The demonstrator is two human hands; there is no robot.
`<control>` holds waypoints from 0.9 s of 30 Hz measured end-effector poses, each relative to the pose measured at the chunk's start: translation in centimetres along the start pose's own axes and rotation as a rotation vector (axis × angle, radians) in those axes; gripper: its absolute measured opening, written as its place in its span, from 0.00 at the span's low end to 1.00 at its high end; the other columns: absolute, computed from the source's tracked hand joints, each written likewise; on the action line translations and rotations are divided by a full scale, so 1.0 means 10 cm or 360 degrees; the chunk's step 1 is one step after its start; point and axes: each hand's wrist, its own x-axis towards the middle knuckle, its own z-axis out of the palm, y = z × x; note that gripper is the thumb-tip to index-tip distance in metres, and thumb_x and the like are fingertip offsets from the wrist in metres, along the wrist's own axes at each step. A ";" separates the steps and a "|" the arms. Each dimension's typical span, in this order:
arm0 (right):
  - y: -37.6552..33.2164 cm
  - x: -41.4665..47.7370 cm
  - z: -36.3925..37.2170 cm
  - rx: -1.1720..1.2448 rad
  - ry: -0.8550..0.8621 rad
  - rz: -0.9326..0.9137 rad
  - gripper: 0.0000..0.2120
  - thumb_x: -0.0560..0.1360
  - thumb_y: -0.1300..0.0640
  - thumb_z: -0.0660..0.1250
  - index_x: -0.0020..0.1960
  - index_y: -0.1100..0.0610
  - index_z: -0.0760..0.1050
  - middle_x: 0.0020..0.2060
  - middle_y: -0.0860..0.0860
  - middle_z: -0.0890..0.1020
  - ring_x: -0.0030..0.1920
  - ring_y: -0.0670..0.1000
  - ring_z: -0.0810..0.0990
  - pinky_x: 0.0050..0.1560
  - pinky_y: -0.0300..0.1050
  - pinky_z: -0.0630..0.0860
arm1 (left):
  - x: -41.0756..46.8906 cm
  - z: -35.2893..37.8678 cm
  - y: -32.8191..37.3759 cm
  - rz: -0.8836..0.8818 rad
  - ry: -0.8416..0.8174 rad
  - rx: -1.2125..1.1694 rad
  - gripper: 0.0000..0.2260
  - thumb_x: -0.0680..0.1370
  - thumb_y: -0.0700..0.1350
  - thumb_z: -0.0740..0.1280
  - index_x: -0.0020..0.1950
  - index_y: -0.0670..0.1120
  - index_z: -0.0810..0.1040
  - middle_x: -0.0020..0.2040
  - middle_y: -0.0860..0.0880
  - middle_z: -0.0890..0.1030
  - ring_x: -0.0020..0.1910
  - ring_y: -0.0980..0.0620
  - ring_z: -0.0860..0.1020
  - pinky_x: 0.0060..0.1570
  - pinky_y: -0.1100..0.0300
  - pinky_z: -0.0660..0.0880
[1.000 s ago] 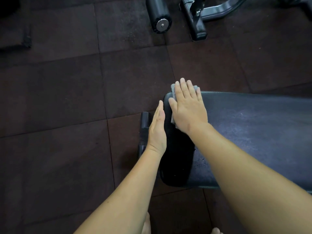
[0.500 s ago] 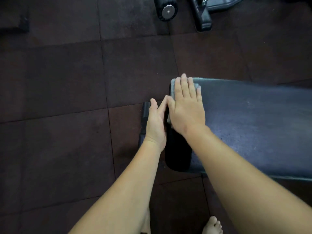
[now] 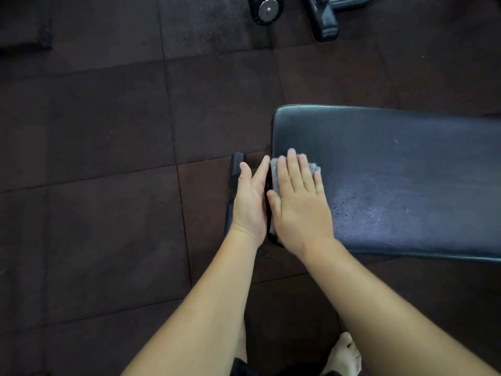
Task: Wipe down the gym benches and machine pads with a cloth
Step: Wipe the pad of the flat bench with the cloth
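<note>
A black padded gym bench [image 3: 393,164] stretches from the centre to the right edge. On its left end lies a small grey cloth [image 3: 275,169], mostly covered by my right hand [image 3: 299,204], which presses it flat with straight fingers near the pad's near-left corner. My left hand [image 3: 250,203] rests flat against the pad's left end face, fingers straight. A damp, speckled patch shows on the pad to the right of my right hand.
A black bench foot bar [image 3: 234,185] sits on the floor left of my left hand. Dark rubber floor tiles [image 3: 108,158] surround the bench. A machine's roller pad [image 3: 267,9] and black frame foot [image 3: 324,23] are at the top. My bare foot [image 3: 344,356] is at the bottom.
My right hand has slid the cloth from the pad's far-left corner toward me along the left end. The left hand stays at the end face. The view has shifted downward.
</note>
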 end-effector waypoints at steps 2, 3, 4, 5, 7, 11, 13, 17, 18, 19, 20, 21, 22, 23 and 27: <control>0.04 -0.02 0.01 -0.0005 -0.0065 -0.0019 0.32 0.84 0.44 0.42 0.84 0.57 0.47 0.84 0.54 0.48 0.83 0.55 0.44 0.82 0.57 0.44 | -0.06 0.01 -0.01 -0.0025 0.0009 0.0013 0.36 0.81 0.72 0.48 0.83 0.52 0.63 0.81 0.53 0.66 0.80 0.54 0.63 0.82 0.48 0.54; 0.07 0.12 -0.02 -0.0008 -0.0064 -0.0009 0.32 0.84 0.44 0.42 0.84 0.57 0.47 0.84 0.54 0.47 0.83 0.55 0.43 0.82 0.57 0.44 | -0.09 0.01 -0.03 -0.0019 0.0012 -0.0001 0.37 0.80 0.72 0.49 0.83 0.53 0.63 0.81 0.54 0.66 0.81 0.54 0.62 0.82 0.48 0.54; 0.09 0.29 -0.05 -0.0023 -0.0058 0.0000 0.31 0.85 0.44 0.42 0.84 0.58 0.46 0.84 0.55 0.47 0.83 0.55 0.43 0.82 0.57 0.44 | -0.11 0.01 -0.05 -0.0005 0.0033 -0.0011 0.36 0.80 0.72 0.49 0.83 0.53 0.63 0.81 0.54 0.66 0.81 0.55 0.62 0.82 0.48 0.54; 0.10 0.47 -0.08 -0.0039 -0.0055 0.0020 0.31 0.86 0.45 0.42 0.84 0.58 0.45 0.84 0.55 0.46 0.83 0.55 0.43 0.82 0.57 0.44 | -0.13 0.00 -0.08 0.0009 0.0054 -0.0008 0.35 0.81 0.71 0.48 0.83 0.53 0.63 0.81 0.55 0.65 0.80 0.56 0.62 0.81 0.49 0.55; 0.12 0.62 -0.10 -0.0019 -0.0036 0.0104 0.31 0.86 0.46 0.44 0.84 0.58 0.44 0.84 0.55 0.45 0.83 0.55 0.42 0.82 0.58 0.44 | -0.15 -0.02 -0.12 0.0026 0.0031 -0.0002 0.33 0.84 0.68 0.46 0.83 0.53 0.62 0.81 0.54 0.66 0.79 0.56 0.63 0.80 0.51 0.58; -0.01 -0.07 -0.01 0.0004 -0.0039 0.0001 0.31 0.85 0.44 0.43 0.84 0.58 0.45 0.83 0.56 0.45 0.83 0.56 0.42 0.82 0.57 0.43 | -0.21 -0.01 -0.14 0.0026 -0.0008 0.0005 0.33 0.83 0.69 0.45 0.82 0.53 0.64 0.81 0.53 0.67 0.79 0.54 0.65 0.80 0.50 0.59; 0.05 -0.31 0.01 -0.0026 -0.0141 -0.0153 0.32 0.84 0.43 0.42 0.84 0.56 0.44 0.84 0.53 0.44 0.83 0.54 0.40 0.82 0.55 0.42 | -0.24 0.04 -0.15 0.0047 0.0021 0.0013 0.32 0.84 0.68 0.46 0.82 0.52 0.64 0.81 0.53 0.66 0.80 0.56 0.63 0.80 0.52 0.56; 0.48 0.07 -0.13 -0.0034 -0.0120 -0.0041 0.31 0.84 0.44 0.41 0.84 0.56 0.44 0.84 0.53 0.45 0.83 0.54 0.41 0.82 0.54 0.41 | -0.30 0.15 -0.17 0.0178 0.0146 0.0278 0.27 0.87 0.62 0.45 0.82 0.54 0.64 0.82 0.60 0.61 0.75 0.69 0.57 0.74 0.63 0.50; 0.59 0.16 -0.17 -0.0029 -0.0126 0.0077 0.31 0.85 0.45 0.41 0.84 0.56 0.43 0.84 0.53 0.44 0.83 0.54 0.41 0.82 0.53 0.40 | -0.31 0.16 -0.18 0.0205 0.0159 0.0328 0.26 0.87 0.61 0.45 0.82 0.56 0.64 0.82 0.62 0.60 0.73 0.71 0.57 0.72 0.64 0.49; 0.65 0.21 -0.18 -0.0031 -0.0126 0.0174 0.31 0.85 0.45 0.42 0.84 0.57 0.42 0.84 0.54 0.43 0.83 0.54 0.40 0.82 0.53 0.39 | -0.31 0.18 -0.19 0.0228 0.0172 0.0374 0.25 0.87 0.60 0.45 0.82 0.57 0.64 0.81 0.63 0.61 0.71 0.74 0.58 0.71 0.65 0.49; 0.65 0.21 -0.17 -0.0037 -0.0105 0.0236 0.31 0.86 0.45 0.42 0.84 0.58 0.42 0.84 0.55 0.43 0.83 0.55 0.40 0.82 0.54 0.40 | -0.31 0.19 -0.20 0.0246 0.0179 0.0407 0.24 0.87 0.59 0.45 0.82 0.57 0.63 0.81 0.64 0.61 0.68 0.79 0.60 0.71 0.65 0.49; 0.58 0.16 -0.16 -0.0046 -0.0065 0.0250 0.32 0.86 0.44 0.42 0.84 0.58 0.42 0.83 0.56 0.43 0.83 0.55 0.41 0.82 0.55 0.41 | -0.30 0.20 -0.22 0.0264 0.0186 0.0438 0.24 0.88 0.59 0.46 0.82 0.57 0.63 0.81 0.65 0.60 0.63 0.83 0.61 0.72 0.67 0.49; 0.50 0.09 -0.14 -0.0056 -0.0042 0.0208 0.32 0.85 0.44 0.40 0.84 0.59 0.42 0.83 0.57 0.44 0.83 0.56 0.42 0.82 0.56 0.42 | -0.29 0.20 -0.24 0.0287 0.0206 0.0469 0.23 0.88 0.58 0.46 0.82 0.57 0.63 0.80 0.66 0.60 0.60 0.86 0.61 0.72 0.70 0.51; 0.44 0.00 -0.12 -0.0067 -0.0044 0.0119 0.33 0.85 0.43 0.39 0.84 0.59 0.42 0.83 0.56 0.44 0.83 0.56 0.42 0.82 0.57 0.43 | -0.28 0.22 -0.26 0.0308 0.0240 0.0515 0.23 0.88 0.58 0.47 0.82 0.56 0.63 0.79 0.66 0.61 0.59 0.87 0.61 0.69 0.76 0.53; 0.91 -0.29 -0.16 -0.0125 -0.0114 -0.0102 0.33 0.83 0.42 0.40 0.84 0.56 0.43 0.84 0.53 0.46 0.83 0.54 0.43 0.82 0.54 0.44 | -0.28 0.28 -0.33 0.0416 0.0394 0.0804 0.23 0.88 0.56 0.49 0.83 0.53 0.61 0.81 0.62 0.61 0.73 0.76 0.59 0.72 0.76 0.53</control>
